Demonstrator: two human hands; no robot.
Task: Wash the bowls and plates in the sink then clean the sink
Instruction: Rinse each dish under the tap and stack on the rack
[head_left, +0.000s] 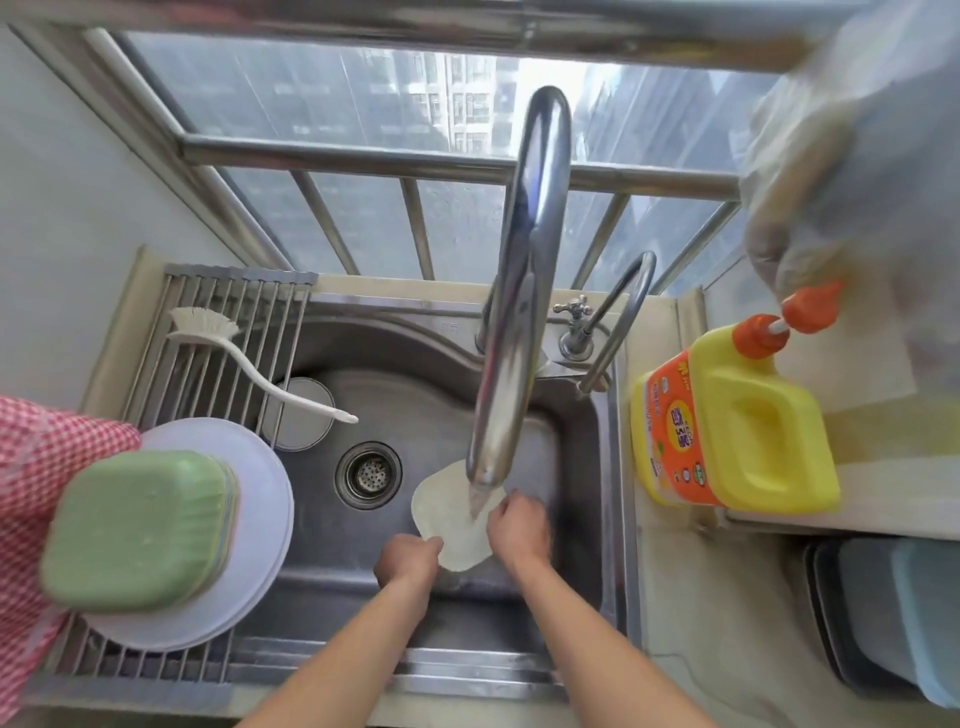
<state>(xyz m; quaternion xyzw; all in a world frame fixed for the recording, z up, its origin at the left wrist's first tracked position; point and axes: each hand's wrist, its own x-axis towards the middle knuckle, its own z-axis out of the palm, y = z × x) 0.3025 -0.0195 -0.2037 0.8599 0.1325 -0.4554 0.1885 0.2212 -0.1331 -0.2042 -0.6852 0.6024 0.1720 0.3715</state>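
Note:
A pale square plate (447, 525) is held over the steel sink (576, 441), under the tall faucet (519, 291), whose water runs onto it. My left hand (408, 564) grips its near left edge. My right hand (519, 530) rests on its right side, fingers curled over the rim. On the roll-up drying rack (208, 312) at left lie white round plates (265, 530) with stacked green square bowls (140, 530) upside down on top.
A white dish brush (249, 364) lies on the rack, above a round lid (301, 421). The drain strainer (369, 475) is left of the plate. A yellow detergent jug (737, 431) stands on the right counter. A red checked cloth (36, 499) is at far left.

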